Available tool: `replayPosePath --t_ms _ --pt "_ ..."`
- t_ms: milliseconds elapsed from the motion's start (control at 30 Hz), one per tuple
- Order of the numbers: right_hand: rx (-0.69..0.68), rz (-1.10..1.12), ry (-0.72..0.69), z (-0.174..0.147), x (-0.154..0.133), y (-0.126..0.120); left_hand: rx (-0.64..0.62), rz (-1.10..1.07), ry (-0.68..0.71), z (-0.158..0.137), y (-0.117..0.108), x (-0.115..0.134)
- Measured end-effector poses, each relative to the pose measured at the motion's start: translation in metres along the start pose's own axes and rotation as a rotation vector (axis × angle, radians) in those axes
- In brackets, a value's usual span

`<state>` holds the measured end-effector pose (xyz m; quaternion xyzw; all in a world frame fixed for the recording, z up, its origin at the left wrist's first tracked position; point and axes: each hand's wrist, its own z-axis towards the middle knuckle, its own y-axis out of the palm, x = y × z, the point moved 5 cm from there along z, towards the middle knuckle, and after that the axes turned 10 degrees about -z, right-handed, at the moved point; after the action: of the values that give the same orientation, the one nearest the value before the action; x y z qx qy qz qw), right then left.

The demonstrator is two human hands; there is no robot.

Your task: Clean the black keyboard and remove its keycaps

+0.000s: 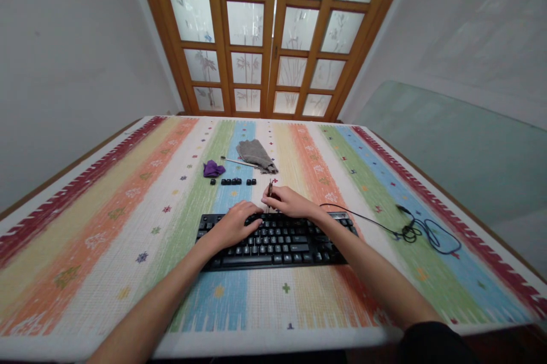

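A black keyboard (265, 250) lies across the middle of the striped cloth. My left hand (235, 224) rests on its upper left part, thumb and forefinger apart around the top key rows, holding nothing that I can see. Over the keyboard's back edge, my right hand (288, 201) is closed on a slim dark tool (270, 188). The tool stands upright, and its thin lower end points down at the top row; its exact kind is too small to make out. Behind the keyboard, several loose black keycaps (231, 182) form a row.
Beyond the keycaps lie a crumpled purple cloth (213, 168), a thin brush-like stick (239, 161) and a grey cloth (256, 154). The keyboard's black cable (410, 232) is coiled at the right. A striped tablecloth (171, 250) covers the table; wooden glazed doors (269, 39) stand behind.
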<state>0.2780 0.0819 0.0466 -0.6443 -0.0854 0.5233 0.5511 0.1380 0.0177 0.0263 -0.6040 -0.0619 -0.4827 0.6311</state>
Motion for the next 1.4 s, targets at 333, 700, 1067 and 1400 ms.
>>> replayPosePath --t_ms 333,700,1067,1400 --pt "0.105 -0.133 0.018 -0.013 -0.016 0.004 0.003 -0.005 0.005 -0.001 0.002 -0.002" --pt "0.074 -0.059 0.099 -0.007 -0.009 0.001 -0.009 0.006 -0.009 0.000 0.001 -0.001" --pt "-0.015 -0.025 0.149 0.015 0.007 0.003 -0.010 0.011 -0.015 0.003 0.000 -0.002" --pt "-0.001 -0.007 0.066 0.012 -0.003 -0.003 -0.010 -0.012 0.002 0.007 -0.004 -0.003"
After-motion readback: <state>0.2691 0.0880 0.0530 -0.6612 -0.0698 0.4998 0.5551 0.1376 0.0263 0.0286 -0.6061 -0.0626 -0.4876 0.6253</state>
